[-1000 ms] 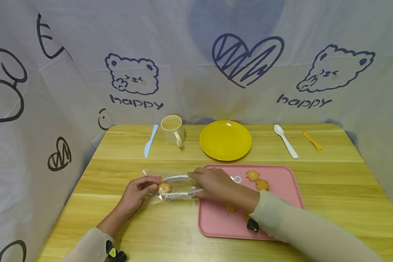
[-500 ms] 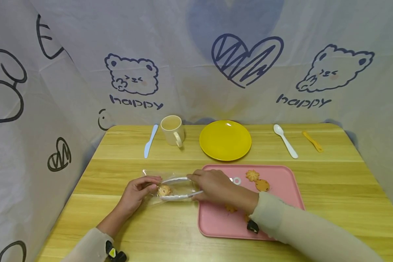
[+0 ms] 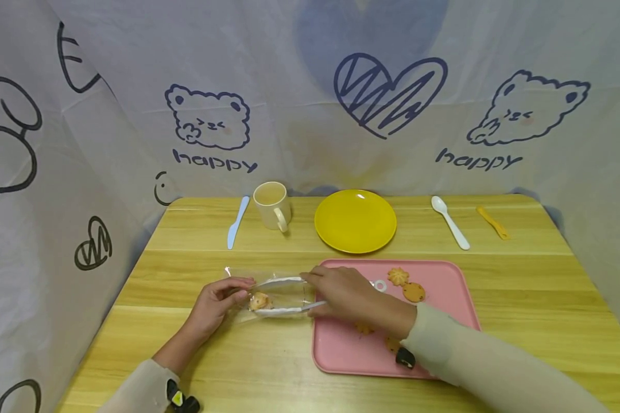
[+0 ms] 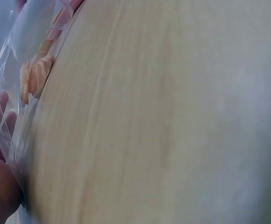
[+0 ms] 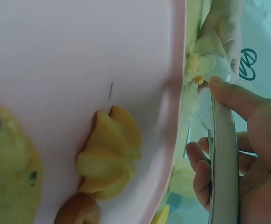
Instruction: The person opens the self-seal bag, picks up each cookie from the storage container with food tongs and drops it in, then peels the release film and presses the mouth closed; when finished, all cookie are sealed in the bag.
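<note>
My left hand pinches the left end of a clear plastic bag lying over the table. Inside the bag is a ridged golden cookie, which in the left wrist view looks like two pieces close together. My right hand grips a pair of pale tongs, thumb on one side and fingers on the other. The tongs' arms reach into the bag and stand apart, their tips by the cookie. A white ring at the tongs' rear end shows behind the right hand.
A pink tray under my right forearm bears a flower-shaped cookie, a chip-dotted cookie and others partly hidden. Along the back are a blue knife, cream mug, yellow plate, white spoon and yellow spreader.
My right hand and the tongs have shifted slightly right over the last half second. The cookie in the bag has tilted. My left hand has stayed put on the bag.
</note>
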Available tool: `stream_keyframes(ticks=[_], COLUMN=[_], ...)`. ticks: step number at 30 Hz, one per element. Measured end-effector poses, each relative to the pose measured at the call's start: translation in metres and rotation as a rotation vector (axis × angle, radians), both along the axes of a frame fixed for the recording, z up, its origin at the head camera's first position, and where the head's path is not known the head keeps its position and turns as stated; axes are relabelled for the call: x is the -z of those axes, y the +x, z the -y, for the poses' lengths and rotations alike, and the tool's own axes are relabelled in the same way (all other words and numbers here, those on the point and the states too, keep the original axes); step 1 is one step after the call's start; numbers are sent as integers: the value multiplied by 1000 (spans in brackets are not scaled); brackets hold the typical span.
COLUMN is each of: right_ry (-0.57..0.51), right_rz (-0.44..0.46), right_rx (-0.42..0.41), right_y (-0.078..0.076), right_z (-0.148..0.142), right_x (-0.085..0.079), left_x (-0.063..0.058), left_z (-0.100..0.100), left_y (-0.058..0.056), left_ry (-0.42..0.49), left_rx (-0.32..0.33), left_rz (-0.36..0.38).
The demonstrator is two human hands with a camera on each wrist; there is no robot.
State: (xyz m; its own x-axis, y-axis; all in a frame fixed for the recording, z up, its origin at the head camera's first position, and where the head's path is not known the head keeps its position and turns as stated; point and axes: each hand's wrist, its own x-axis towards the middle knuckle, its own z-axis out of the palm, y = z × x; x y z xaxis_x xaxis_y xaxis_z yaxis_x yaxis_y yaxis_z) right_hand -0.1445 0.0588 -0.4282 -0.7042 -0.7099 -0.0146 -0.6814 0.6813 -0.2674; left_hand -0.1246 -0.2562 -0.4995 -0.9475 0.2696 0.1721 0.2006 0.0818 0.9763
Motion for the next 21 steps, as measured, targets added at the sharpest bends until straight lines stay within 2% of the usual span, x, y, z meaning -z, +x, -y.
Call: stream_keyframes(ticks=[9,16,21], right_ry=[-65,-98,-107], right_rz=[8,22,-10], right_rx=[34,72,88], right_y=[5,12,18], right_z=[-20,-40,-54], right_x=[-4,-9,-10], left_x=[0,2,2], left_z=[0,0,0], left_y=[0,-1,0], left_ry=[-2,2,7], left_rx=[3,8,11], left_rz=[15,-12,-2])
